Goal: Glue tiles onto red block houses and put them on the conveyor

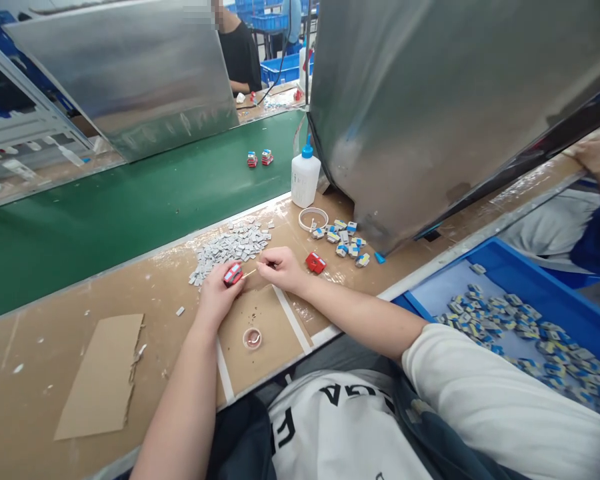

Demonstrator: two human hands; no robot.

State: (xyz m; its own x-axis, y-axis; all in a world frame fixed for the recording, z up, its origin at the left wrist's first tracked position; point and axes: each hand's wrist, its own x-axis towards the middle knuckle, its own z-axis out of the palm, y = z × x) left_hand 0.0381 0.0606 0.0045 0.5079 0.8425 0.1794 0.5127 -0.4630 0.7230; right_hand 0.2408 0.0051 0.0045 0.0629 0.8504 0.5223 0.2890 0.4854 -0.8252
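Observation:
My left hand (215, 297) is closed round a small red toy car part (233, 274) with pale blue and white on its top. Pinched in my right hand (284, 268) is a thin wooden stick (250, 273), its tip pointing at the red part. Below the hands, a small clear cup (253, 339) with a little reddish-brown content stands on a taped cardboard sheet (265, 313). A second red toy car part (315, 262) lies just right of my right hand. Many flat grey pieces (233, 243) are heaped beyond my hands.
Several grey, blue and yellow blocks (343, 237) lie beside a tape ring (313, 219) and a white bottle (305, 175). Two red toys (259, 158) sit on the green belt (180, 180). A blue bin (505, 260) of blocks stands right, below a metal panel (430, 113).

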